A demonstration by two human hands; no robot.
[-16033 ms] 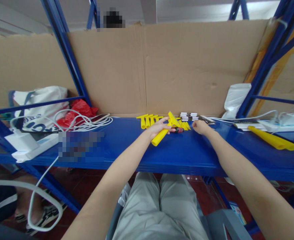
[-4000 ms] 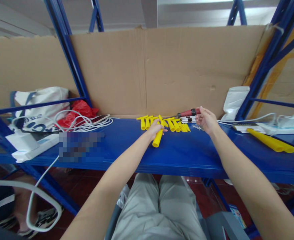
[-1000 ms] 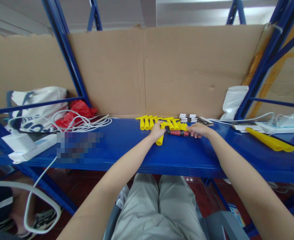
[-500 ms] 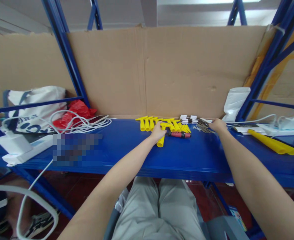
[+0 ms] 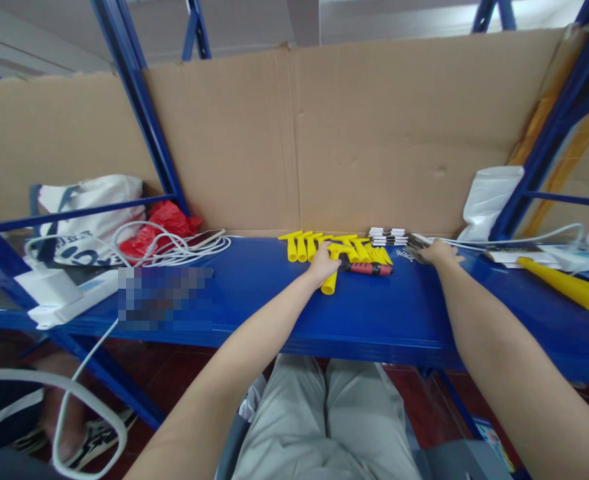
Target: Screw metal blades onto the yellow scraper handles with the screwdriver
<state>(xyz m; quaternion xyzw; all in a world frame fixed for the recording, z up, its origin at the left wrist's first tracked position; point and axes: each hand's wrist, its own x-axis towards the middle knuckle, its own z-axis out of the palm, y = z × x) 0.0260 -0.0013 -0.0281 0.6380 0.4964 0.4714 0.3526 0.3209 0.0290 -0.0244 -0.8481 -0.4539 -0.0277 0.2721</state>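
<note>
My left hand [image 5: 324, 265] is closed around a yellow T-shaped plastic handle [image 5: 329, 283], its round hollow end facing me. Right behind it lie several more yellow T-shaped handles [image 5: 301, 247] in a row, with smaller yellow pieces [image 5: 378, 254] beside them. A red-and-black screwdriver [image 5: 369, 268] lies just right of the held handle. Farther right, my right hand [image 5: 440, 252] reaches into a pile of thin flat metal strips [image 5: 416, 247], thumb and fingertips closed at its edge. Part of its grip is hidden. Small screws [image 5: 403, 254] are scattered left of the strips.
White-and-black stacked packs [image 5: 388, 237] stand against the cardboard wall [image 5: 374, 133]. A long yellow cone-shaped piece [image 5: 569, 283] lies at right. White cables [image 5: 194, 248], a power strip [image 5: 74, 303] and a bag [image 5: 94, 207] take up the left. A blue post [image 5: 144, 113] rises behind them.
The view has turned slightly, shifting the bench scene rightward. My right hand has stayed by the metal strips, its fingers moving among them. My left hand keeps hold of the yellow handle.
</note>
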